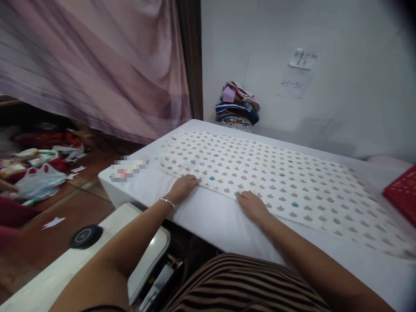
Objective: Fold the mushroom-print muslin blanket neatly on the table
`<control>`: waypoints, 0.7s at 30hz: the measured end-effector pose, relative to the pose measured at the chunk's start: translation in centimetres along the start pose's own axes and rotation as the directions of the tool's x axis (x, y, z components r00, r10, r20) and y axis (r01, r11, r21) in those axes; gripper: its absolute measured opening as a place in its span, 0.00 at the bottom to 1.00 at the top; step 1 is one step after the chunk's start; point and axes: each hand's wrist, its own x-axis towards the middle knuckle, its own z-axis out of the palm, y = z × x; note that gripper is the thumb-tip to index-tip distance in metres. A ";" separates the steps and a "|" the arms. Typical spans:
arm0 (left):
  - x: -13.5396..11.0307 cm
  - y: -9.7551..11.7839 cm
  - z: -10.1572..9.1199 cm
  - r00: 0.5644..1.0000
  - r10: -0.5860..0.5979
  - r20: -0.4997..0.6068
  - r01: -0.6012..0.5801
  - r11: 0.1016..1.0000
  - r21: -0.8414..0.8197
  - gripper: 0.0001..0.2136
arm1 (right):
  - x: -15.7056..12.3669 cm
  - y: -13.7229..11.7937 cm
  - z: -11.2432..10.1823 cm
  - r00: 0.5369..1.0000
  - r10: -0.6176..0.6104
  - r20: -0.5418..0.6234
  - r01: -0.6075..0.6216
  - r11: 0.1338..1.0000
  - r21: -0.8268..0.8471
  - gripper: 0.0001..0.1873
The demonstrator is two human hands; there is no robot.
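A long white cloth (260, 177) printed with small grey, blue, red and yellow motifs lies spread nearly flat across the white-covered table (201, 208). My left hand (184, 188), with a bracelet at the wrist, has its fingers closed on the cloth's near edge, left of the middle. Further right along that same edge, the thumb and fingers of my right hand (253, 205) pinch the fabric. Both palms face down and the forearms reach in from below. The cloth's right end runs toward the frame's edge, where it looks blurred.
Folded fabrics (237, 106) are stacked at the back against the wall. A red item (403, 195) stands at the right edge. At left are a pixelated object (130, 168) on the table corner, a white surface with a black round object (86, 236), and a plastic bag (40, 181) on the floor.
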 end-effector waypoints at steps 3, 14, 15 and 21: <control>0.2 0.7 0.3 1.000 0.002 -0.023 -0.002 1.000 -0.013 0.11 | -0.8 -0.1 0.3 0.998 -0.040 -0.058 0.041 0.999 0.010 0.17; 4.3 12.1 3.4 0.894 0.447 0.019 -0.442 0.889 -0.118 0.15 | -12.5 4.5 -2.6 0.948 0.200 -0.247 -0.201 0.979 0.020 0.16; 4.8 12.9 3.7 0.886 0.463 0.022 -0.457 0.881 -0.124 0.15 | -13.8 5.5 -2.8 0.932 0.239 -0.271 -0.248 0.969 0.003 0.16; 7.4 15.6 5.3 0.878 0.478 0.034 -0.474 0.877 -0.083 0.13 | -17.6 9.3 -3.4 0.897 0.322 -0.304 -0.358 0.931 -0.071 0.16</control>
